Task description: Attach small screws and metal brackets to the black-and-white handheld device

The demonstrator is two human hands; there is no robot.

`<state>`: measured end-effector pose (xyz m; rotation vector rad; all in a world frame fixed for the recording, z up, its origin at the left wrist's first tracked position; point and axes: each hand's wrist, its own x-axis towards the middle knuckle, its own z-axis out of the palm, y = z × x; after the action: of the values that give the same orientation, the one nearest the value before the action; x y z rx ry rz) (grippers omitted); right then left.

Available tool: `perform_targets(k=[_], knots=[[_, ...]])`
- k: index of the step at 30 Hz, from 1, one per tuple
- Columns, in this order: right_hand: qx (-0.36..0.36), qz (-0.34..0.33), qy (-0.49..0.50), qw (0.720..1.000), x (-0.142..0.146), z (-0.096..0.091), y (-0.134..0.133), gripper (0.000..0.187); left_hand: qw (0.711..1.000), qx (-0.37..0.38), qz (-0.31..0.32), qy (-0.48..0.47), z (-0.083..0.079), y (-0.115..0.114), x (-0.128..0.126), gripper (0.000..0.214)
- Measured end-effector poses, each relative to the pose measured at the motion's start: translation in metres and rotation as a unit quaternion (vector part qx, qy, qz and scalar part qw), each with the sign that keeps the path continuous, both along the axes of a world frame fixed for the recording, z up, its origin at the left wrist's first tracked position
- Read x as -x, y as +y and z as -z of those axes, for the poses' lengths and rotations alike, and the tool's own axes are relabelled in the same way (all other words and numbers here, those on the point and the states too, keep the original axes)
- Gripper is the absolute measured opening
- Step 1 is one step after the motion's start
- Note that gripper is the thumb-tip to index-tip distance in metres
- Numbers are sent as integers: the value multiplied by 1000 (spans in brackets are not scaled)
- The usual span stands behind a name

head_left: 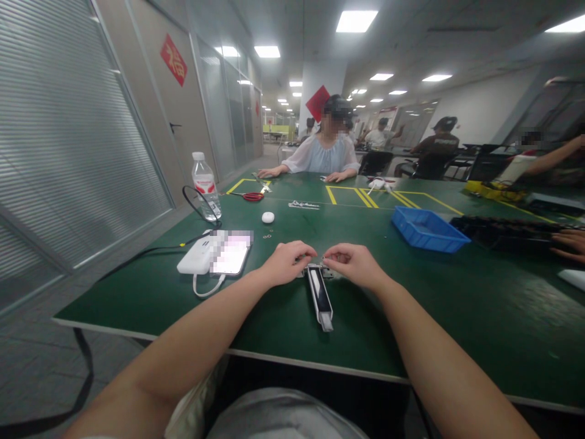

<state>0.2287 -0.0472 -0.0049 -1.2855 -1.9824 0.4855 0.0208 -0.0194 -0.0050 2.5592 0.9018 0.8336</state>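
On the green table (283,323) in front of me lies a slim white device (320,294) with a glossy black face. Its pale, translucent end points towards me, and small metal parts show at its far end. My left hand (287,263) is bent over the far left corner, thumb and fingers drawn together; whatever they hold is too small to make out. On the other side, my right hand (351,263) pinches a tiny, shiny piece (323,259), possibly a ring, just above the device's far end. The fingertips of both hands are close but apart.
Left are a white power bank (195,256), a phone (232,253), a water bottle (206,189) and cables. Beyond lie a white case (267,217), small rings (267,236) and red-handled scissors (253,196). A blue tray (427,230) stands right. A person (326,152) sits opposite.
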Motion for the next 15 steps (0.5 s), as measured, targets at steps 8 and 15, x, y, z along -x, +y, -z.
perform_targets(k=[8,15], knots=[[71,-43,-3,997,-6,6,5,28,997,-19,-2,81,-3,-4,2,19],[105,-32,-2,994,-11,7,8,27,996,-14,-1,87,-5,-3,3,20]])
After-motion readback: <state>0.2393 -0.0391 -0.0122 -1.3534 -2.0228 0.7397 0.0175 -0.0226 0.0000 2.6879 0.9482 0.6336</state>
